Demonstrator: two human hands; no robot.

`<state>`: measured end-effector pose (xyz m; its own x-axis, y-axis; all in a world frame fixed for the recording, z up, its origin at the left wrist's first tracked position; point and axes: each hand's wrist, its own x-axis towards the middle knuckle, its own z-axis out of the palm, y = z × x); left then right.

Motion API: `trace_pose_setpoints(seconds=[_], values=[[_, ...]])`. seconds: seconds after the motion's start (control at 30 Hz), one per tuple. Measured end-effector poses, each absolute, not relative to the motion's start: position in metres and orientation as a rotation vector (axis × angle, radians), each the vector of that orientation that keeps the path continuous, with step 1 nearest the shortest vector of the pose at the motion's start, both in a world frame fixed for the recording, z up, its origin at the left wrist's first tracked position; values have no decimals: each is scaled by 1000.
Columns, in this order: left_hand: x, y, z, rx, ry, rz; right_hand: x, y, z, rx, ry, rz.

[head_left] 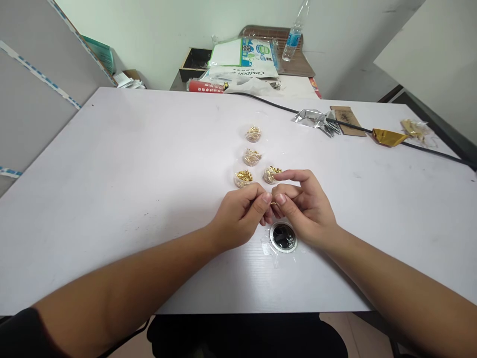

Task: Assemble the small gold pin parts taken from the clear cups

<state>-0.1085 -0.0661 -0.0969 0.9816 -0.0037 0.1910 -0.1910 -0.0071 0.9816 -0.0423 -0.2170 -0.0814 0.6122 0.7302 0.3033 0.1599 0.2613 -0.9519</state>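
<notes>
Gold piece [274, 203] sits pinched in the fingertips of your left hand [240, 215] at nine o'clock and right hand [312, 211] at three, its long axis seemingly running between them, nearest cup [269, 178] at twelve.

Left hand [240, 216] and right hand [309, 209] meet over a white table [112, 199].
I see a tiny gold bit [274, 203] between them, near four little tubs [252, 157].
</notes>
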Motion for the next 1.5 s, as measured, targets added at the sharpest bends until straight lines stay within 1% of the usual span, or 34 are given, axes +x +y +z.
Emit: trace_pose_setpoints(seconds=[0.57,0.83,1.07,1.5], values=[[-107,-67,-97,1583,-161,162,-42,-218,-80,-1308,-819,476],[-108,-64,-99,1719,-157,258,-42,-218,-77,-1379,-832,460],[-106,-64,-97,1727,-164,282,-42,-218,-74,-1411,-747,528],[-106,-64,-96,1705,-205,267,-41,-216,-77,-1266,-599,674]])
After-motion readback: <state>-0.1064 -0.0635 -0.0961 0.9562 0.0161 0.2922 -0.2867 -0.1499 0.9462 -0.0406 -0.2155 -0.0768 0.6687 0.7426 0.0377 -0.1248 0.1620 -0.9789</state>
